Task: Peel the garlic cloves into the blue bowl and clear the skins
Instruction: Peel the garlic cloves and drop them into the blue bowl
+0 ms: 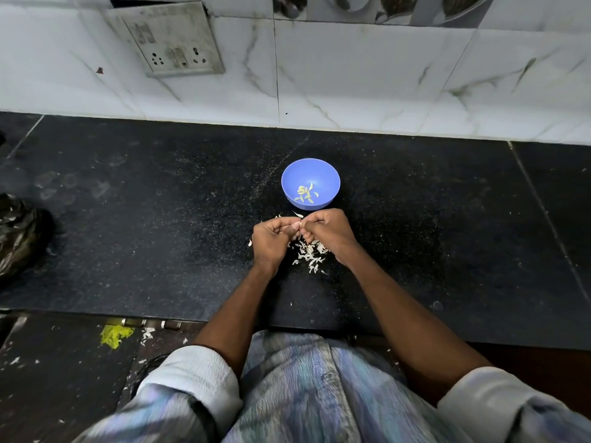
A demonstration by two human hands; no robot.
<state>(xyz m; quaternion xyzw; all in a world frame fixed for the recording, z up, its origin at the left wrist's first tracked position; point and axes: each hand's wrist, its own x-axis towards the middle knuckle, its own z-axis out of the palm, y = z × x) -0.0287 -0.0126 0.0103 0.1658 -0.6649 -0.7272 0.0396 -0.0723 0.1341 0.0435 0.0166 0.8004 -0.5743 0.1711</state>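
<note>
Both hands' grip [295,227] pinched on sth tiny; blue bowl [310,183] w/ few pale cloves.

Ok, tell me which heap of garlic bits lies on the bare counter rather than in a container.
The white skins scattered on the black counter, under the hands. The other heap, pale peeled cloves, sits inside the blue bowl.
</note>
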